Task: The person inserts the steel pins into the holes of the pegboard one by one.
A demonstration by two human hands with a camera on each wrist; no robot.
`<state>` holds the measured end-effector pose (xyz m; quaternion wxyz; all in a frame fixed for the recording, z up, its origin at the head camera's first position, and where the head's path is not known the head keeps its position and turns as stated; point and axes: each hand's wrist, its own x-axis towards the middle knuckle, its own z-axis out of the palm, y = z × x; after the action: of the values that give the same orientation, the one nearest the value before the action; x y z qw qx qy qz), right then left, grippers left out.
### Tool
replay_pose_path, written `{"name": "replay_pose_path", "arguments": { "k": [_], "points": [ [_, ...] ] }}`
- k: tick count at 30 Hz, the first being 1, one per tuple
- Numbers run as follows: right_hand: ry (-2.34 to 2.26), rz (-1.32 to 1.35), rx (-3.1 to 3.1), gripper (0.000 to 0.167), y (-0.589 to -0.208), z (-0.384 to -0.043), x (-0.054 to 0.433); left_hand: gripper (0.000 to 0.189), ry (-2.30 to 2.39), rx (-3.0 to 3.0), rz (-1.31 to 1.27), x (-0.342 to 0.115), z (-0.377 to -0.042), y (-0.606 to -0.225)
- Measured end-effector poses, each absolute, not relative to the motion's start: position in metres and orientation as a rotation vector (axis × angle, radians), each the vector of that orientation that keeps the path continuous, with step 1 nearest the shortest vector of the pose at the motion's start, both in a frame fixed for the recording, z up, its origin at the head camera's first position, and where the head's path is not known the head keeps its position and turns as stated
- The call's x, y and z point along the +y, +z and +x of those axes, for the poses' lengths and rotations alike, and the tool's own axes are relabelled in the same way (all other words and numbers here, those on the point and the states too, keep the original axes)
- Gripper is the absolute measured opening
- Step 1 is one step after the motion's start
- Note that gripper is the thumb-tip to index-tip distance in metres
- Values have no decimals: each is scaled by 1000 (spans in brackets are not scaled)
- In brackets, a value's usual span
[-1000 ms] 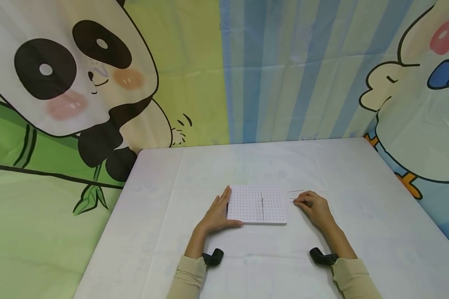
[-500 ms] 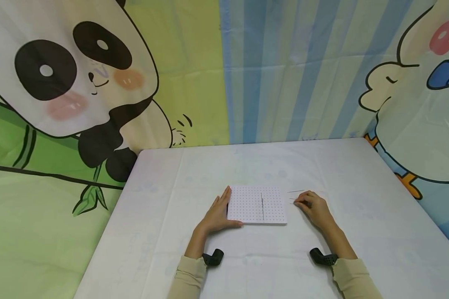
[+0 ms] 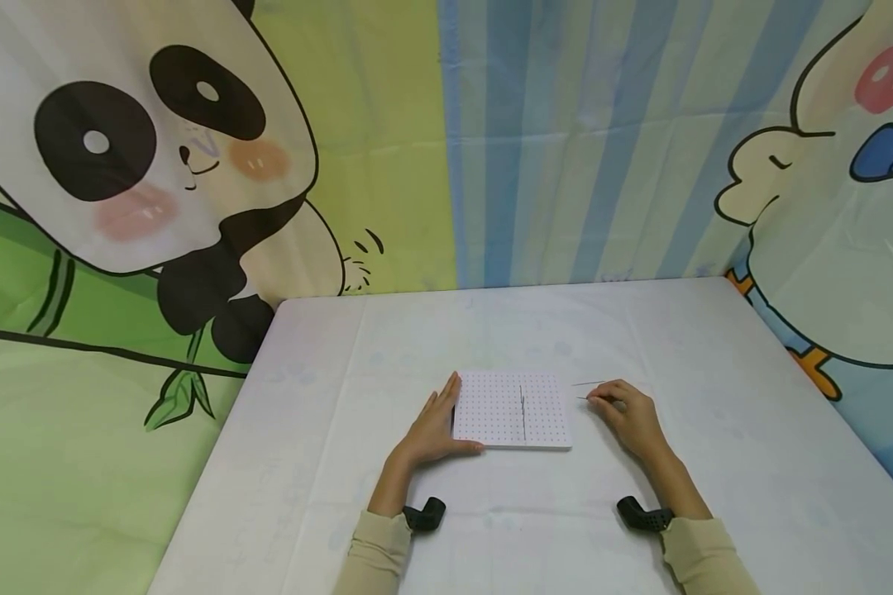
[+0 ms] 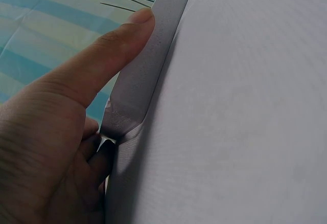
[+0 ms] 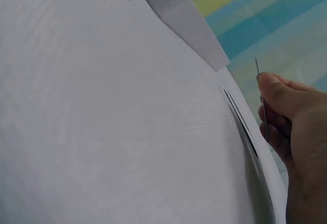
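A white pegboard with rows of small holes lies on the table. Several thin dark metal pins stick up from it, lining up in one column in the head view. My left hand rests at its front left corner, thumb straight along the front side and outstretched fingers along the left side. My right hand, just right of the board, pinches a thin metal pin between thumb and fingertips, its tip pointing up in the right wrist view. Loose pins lie on the cloth beside that hand.
A white cloth covers the table. One loose pin lies beyond the right hand. Black wrist cameras sit on both forearms. Behind the table hangs a printed curtain with cartoon animals.
The nearest loose pin beside the right fingertips has left its place on the cloth, and the right fingers have lifted slightly. The left hand and pegboard stay where they were.
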<state>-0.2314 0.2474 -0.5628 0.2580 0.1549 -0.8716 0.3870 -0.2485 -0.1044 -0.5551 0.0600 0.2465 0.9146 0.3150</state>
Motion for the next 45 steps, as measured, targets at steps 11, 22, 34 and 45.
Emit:
{"name": "replay_pose_path", "arguments": {
  "k": [11,22,34,45],
  "points": [
    [1268,269,-2305,9,-555,-237,239,128,964,2763,750,-106,-250,-557],
    [1746,394,-2020,10,-532,-243,208,128,978,2767,772,-106,-249,-556],
    [1674,532,-2079,13,-511,-245,167,128,941,2779,753,-105,-249,-557],
    [1595,652,-2145,12,-518,-247,145,128,948,2775,766,-106,-249,-556]
  ]
}}
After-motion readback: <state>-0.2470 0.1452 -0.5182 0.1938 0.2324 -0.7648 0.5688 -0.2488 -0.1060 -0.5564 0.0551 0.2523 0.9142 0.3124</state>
